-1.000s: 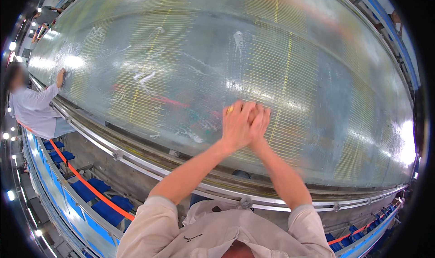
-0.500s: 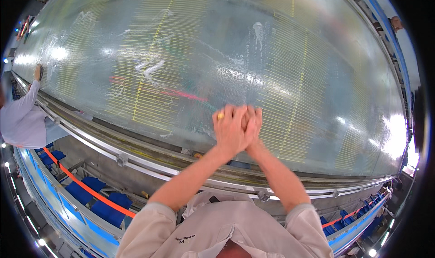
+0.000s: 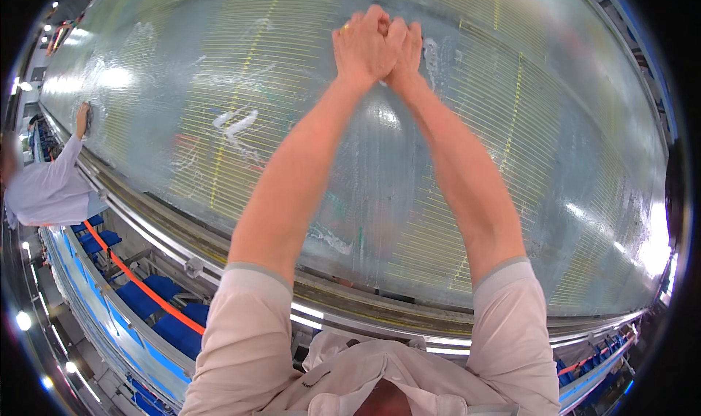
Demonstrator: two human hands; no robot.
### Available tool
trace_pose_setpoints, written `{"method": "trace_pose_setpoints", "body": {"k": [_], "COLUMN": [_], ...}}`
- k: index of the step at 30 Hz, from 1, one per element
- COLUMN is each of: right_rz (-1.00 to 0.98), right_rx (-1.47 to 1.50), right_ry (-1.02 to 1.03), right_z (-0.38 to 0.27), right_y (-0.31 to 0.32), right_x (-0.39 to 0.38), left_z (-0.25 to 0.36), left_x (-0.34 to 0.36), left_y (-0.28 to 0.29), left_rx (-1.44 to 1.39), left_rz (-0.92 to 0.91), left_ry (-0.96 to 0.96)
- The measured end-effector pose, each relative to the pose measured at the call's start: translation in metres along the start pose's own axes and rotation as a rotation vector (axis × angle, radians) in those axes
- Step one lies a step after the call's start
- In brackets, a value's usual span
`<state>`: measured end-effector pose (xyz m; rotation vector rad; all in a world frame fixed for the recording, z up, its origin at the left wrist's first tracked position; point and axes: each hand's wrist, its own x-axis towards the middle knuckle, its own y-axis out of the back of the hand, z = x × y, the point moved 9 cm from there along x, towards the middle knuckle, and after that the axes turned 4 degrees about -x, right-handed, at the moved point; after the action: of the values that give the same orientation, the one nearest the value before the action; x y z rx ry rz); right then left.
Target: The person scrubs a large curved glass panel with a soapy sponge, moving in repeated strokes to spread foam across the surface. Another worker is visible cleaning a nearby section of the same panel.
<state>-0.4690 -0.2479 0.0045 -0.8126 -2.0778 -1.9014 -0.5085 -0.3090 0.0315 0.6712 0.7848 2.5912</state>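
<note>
While lamps (image 3: 24, 320) glow alongside, the yellow-lined surface (image 3: 376, 175) gleams.

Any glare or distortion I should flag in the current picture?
Head view: white glare washes out parts of the glossy grey-green, yellow-striped surface toward the left and right; head view: the fisheye lens bows the long silver metal rail, and the corners are black.

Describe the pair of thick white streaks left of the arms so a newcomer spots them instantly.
On the big grey-green panel, look left of the left forearm. The white streaks lie side by side on a band of thin yellow lines. They look brighter and more solid than the fainter white smears elsewhere.
</note>
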Motion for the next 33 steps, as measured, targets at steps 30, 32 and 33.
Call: {"method": "trace_pose_setpoints", "body": {"k": [30,32,33], "right_rz": [0.037,0.062,-0.028], "right_rx": [0.354,0.207,0.18], "right_ry": [0.052,0.174,0.149], "right_z": [-0.115,-0.116,-0.113], "right_y": [0.038,0.016,0.001], "right_x": [-0.097,-0.046,-0.029], "left_z": [-0.025,-0.05,-0.053], "left_x": [-0.133,-0.079,-0.059], "left_y": [0.096,0.089,0.087], "left_rx": [-0.029,-0.066,-0.054], "left_rz": [0.056,0.044,0.04], "left_ry": [0.024,0.099,0.088]}}
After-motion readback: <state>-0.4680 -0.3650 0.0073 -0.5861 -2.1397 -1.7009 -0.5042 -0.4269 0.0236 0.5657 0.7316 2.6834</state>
